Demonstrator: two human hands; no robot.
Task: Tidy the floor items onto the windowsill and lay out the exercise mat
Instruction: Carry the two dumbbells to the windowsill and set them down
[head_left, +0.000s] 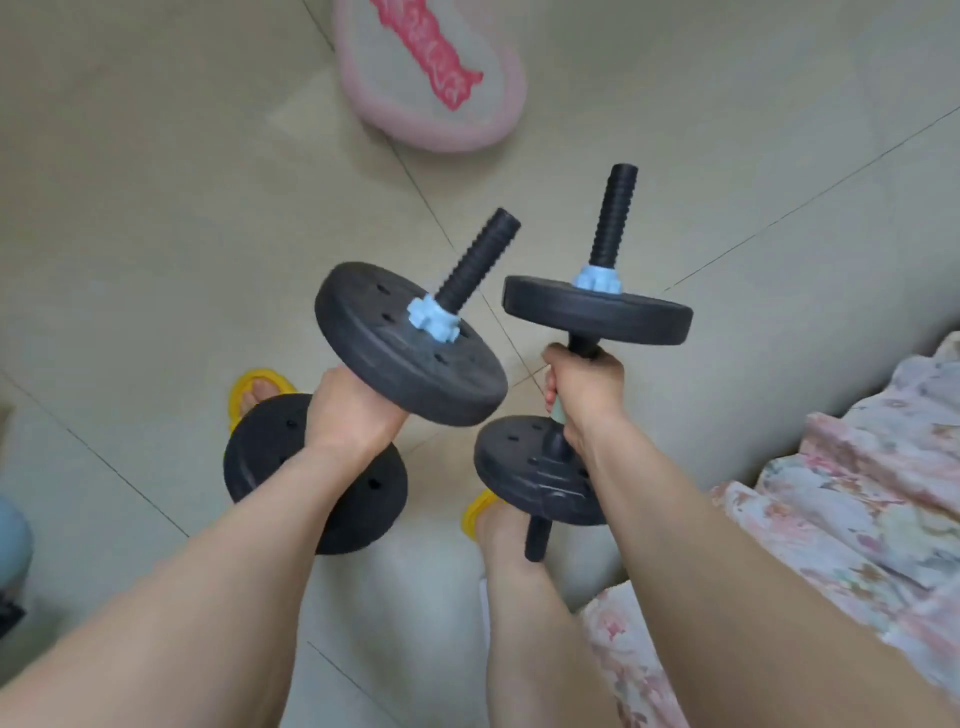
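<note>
I hold two black dumbbells above the tiled floor. My left hand (349, 410) grips the handle of the left dumbbell (410, 348), which tilts to the upper right; its lower plate (275, 457) shows behind my wrist. My right hand (584, 392) is closed around the pale green handle of the right dumbbell (597, 312), held nearly upright. Each has black round plates, a light blue locking nut and a threaded black bar end. No exercise mat or windowsill is in view.
A pink oval cushion (431, 73) with a red pattern lies on the floor ahead. A floral-print bed cover (857, 493) fills the right side. My feet in yellow slippers (260, 387) stand below the dumbbells. A blue object (13, 540) sits at the left edge.
</note>
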